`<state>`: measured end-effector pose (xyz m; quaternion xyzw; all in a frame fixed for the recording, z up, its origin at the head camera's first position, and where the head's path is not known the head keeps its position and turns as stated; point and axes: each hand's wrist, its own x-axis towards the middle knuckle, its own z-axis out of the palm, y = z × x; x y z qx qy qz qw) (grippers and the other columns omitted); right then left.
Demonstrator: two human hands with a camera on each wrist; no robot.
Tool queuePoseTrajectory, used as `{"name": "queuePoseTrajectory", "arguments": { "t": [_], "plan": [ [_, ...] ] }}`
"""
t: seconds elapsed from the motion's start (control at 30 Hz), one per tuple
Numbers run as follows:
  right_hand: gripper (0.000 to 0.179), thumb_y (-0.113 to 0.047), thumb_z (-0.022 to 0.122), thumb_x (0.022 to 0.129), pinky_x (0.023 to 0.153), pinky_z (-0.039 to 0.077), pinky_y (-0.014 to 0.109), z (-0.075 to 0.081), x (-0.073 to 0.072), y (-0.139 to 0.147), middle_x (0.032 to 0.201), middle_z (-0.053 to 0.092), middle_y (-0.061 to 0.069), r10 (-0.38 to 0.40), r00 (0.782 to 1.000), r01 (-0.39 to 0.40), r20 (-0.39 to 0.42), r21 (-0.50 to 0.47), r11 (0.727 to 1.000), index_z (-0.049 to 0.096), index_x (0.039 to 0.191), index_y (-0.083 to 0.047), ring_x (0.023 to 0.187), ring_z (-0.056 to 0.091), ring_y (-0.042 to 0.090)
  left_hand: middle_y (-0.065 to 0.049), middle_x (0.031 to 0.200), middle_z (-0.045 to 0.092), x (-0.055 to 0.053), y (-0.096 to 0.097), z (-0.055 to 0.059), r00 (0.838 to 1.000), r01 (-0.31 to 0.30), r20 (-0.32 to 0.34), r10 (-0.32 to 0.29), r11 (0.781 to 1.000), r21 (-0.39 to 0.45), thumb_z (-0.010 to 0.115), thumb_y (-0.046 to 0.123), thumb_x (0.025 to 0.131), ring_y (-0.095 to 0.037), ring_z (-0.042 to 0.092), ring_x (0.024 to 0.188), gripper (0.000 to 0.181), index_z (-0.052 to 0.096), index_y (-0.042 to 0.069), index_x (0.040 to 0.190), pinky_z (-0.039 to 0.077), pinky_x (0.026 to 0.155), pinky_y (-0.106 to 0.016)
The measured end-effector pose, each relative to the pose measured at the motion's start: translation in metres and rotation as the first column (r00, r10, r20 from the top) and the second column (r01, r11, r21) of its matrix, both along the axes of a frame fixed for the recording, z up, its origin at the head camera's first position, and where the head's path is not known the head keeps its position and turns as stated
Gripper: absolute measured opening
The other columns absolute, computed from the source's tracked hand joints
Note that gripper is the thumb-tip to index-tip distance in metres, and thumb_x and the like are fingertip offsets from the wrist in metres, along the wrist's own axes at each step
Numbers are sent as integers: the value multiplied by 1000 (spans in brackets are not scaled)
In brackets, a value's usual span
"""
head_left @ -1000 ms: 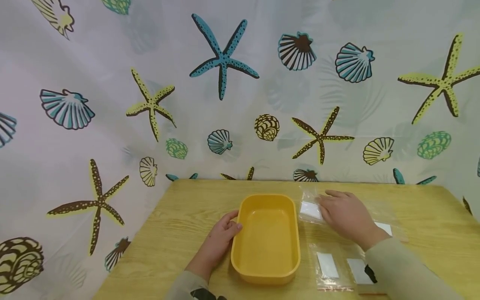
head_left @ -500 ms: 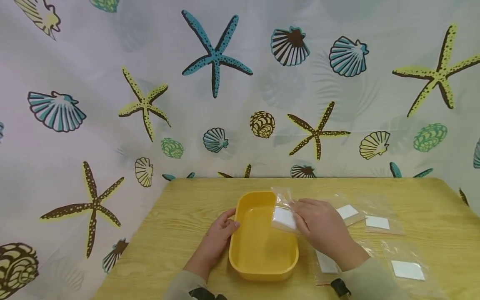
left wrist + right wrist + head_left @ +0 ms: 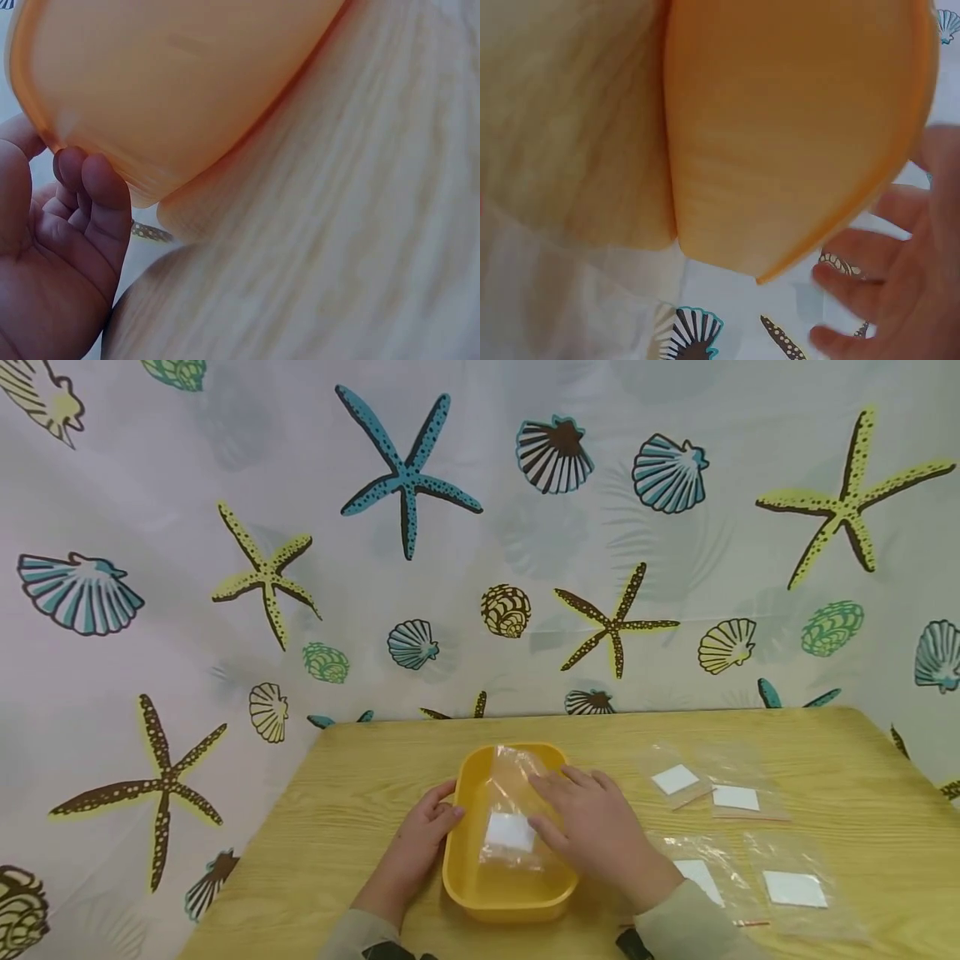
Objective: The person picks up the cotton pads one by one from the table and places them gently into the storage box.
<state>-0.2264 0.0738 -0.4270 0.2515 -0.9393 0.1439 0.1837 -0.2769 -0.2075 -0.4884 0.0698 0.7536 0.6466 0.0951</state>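
A yellow plastic tub (image 3: 513, 906) stands on the wooden table. My left hand (image 3: 416, 843) grips its left side, thumb over the rim and fingers outside. The left wrist view shows these fingertips (image 3: 105, 184) against the tub's outer wall. Inside the tub lies a clear plastic bag (image 3: 510, 785) with a white rectangular piece (image 3: 512, 832) in its lower part. My right hand (image 3: 592, 827) is over the tub's right rim, fingers extended above the bag's right edge. Spread fingers of this hand show beside the tub in the right wrist view.
Several similar clear bags with white pieces lie flat right of the tub, among them a far bag (image 3: 675, 779) and a near bag (image 3: 795, 889). Bare wood of the table (image 3: 352, 802) extends to the left. A shell-and-starfish cloth (image 3: 450, 552) hangs behind.
My right hand has carried one bag leftward from the table into the tub and let go of it. My left hand keeps its hold on the tub. The head view has shifted slightly.
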Motion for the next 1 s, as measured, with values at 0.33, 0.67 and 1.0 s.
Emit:
{"name": "queuePoseTrajectory", "arguments": {
  "t": [0.33, 0.67, 1.0],
  "plan": [
    [49, -48, 54, 102, 111, 31, 61, -2, 1, 5, 149, 52, 12, -13, 997, 13, 77, -1, 1000, 62, 142, -20, 142, 40, 36, -16, 113, 67, 1, 0, 2, 1000, 1, 3, -1, 1000, -19, 58, 28, 104, -26, 64, 98, 54, 39, 15, 153, 54, 86, -33],
    [48, -49, 55, 101, 112, 29, 62, -1, -5, 14, 151, 50, 8, -22, 996, 23, 91, -10, 1000, 63, 141, -22, 144, 37, 34, -17, 111, 66, 2, 0, 4, 1000, 6, 5, -6, 1000, -16, 55, 26, 106, -26, 64, 96, 52, 39, 14, 153, 55, 83, -32],
    [51, -52, 54, 101, 112, 28, 65, 2, -7, 25, 155, 46, 5, -16, 995, 16, 100, -1, 1000, 61, 142, -24, 146, 34, 34, -19, 112, 66, 3, 1, 4, 1000, 0, 11, 0, 1000, 7, 56, 24, 105, -27, 64, 96, 51, 41, 15, 153, 55, 83, -33]
  ]
}}
